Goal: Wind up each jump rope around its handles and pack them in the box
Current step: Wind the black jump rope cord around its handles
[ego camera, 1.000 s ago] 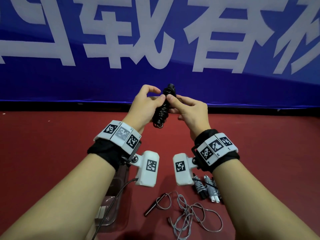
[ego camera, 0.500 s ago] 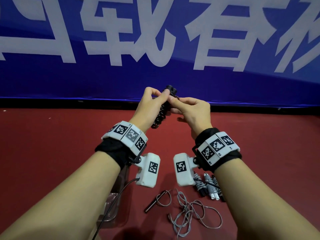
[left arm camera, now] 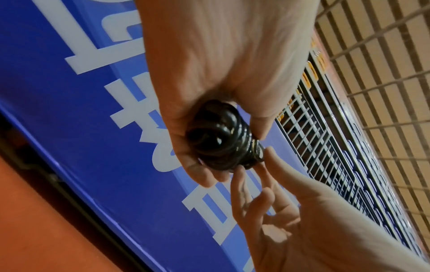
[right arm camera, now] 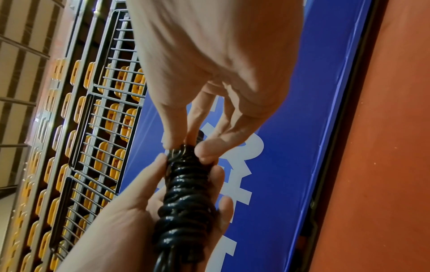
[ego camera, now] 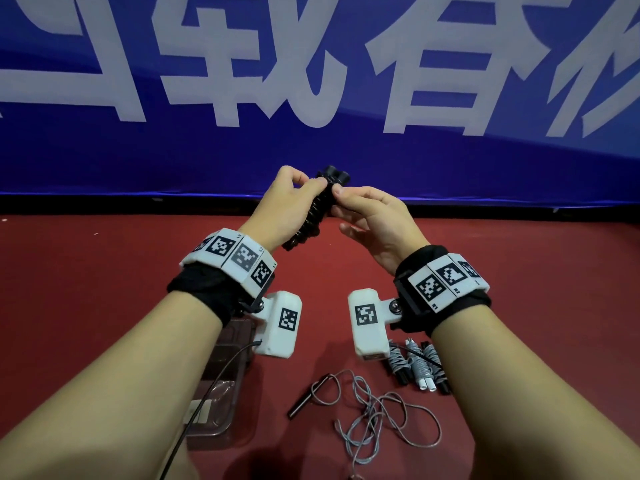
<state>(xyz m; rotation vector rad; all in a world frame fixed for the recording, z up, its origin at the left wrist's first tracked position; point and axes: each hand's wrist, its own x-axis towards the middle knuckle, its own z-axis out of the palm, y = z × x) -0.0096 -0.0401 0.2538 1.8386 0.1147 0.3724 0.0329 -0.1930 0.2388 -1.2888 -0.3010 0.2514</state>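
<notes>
Rope in loose grey loops (ego camera: 377,420) lies nearest on the red surface (ego camera: 536,306), one dark handle (ego camera: 304,403) sticking out to its left. Just left of that, under the left forearm, stands a clear plastic box (ego camera: 221,403). To the right of the loose rope, partly hidden by the right wrist camera, lie wound grey ropes (ego camera: 419,367) side by side, their cords coiled round dark and white handles.

Farther out, both hands are raised above the surface and meet on a black jump rope (ego camera: 313,216) already coiled round its paired handles. The left hand (ego camera: 280,209) wraps the bundle, thumb on one side and fingers curled on the other; its grip is closed round the coils, as the left wrist view shows the bundle end-on (left arm camera: 221,136) in the palm. The right hand (ego camera: 374,220) pinches the top of the same bundle between thumb and fingertips (right arm camera: 204,150), by a small metal ring at the handle end, with the other fingers loosely spread.

Beyond the hands a blue banner (ego camera: 104,150) with large white characters stands along the far edge of the surface.
</notes>
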